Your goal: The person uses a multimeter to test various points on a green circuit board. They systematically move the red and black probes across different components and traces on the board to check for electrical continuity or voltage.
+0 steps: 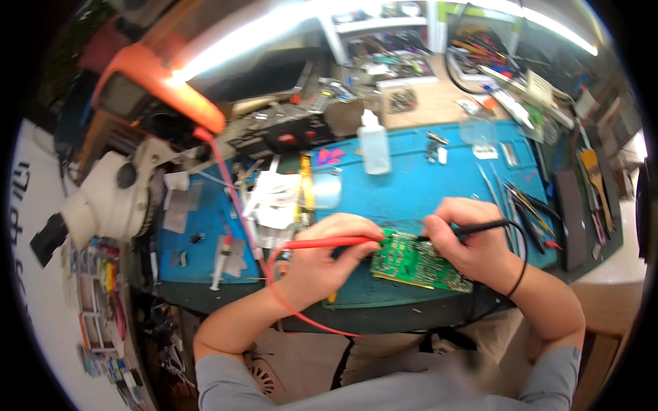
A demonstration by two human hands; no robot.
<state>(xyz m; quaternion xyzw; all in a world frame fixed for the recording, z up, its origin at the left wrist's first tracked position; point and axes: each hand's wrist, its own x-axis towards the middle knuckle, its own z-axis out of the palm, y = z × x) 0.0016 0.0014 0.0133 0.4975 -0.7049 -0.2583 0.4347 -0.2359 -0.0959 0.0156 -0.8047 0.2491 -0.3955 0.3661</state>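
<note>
the person's left hand (pixel 322 264) is closed around a red probe (pixel 329 242), with the tip down on a green circuit board (pixel 418 264). the right hand (pixel 469 246) is closed around a black probe (pixel 473 229), and its tip touches the same board too. the board lies flat on the blue mat (pixel 411 185), near the front edge of the desk, between both hands. a red wire (pixel 274 274) loops down from the red probe. a white squeeze bottle (pixel 373 144) stands farther back on the mat. a white microscope (pixel 110 198) sits off to the left.
</note>
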